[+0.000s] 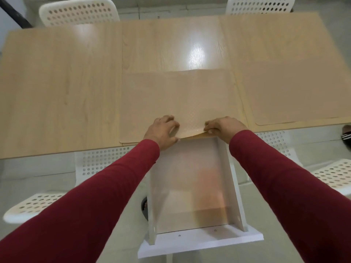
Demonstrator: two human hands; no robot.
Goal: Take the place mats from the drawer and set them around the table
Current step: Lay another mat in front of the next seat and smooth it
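Note:
A stack of thin beige place mats (176,95) lies on the wooden table (62,88) at its near edge, right above the open white drawer (191,188). My right hand (223,128) pinches the near edge of the top mat and lifts it slightly. My left hand (163,130) rests on the same edge, fingers curled over the mat. Another place mat (296,92) lies flat at the right end of the table. The drawer looks empty inside.
White perforated chairs stand around the table: two at the far side (77,12) (260,5), one at the near left (32,204), one at the near right (334,175). A sandalled foot (346,134) shows at the right edge.

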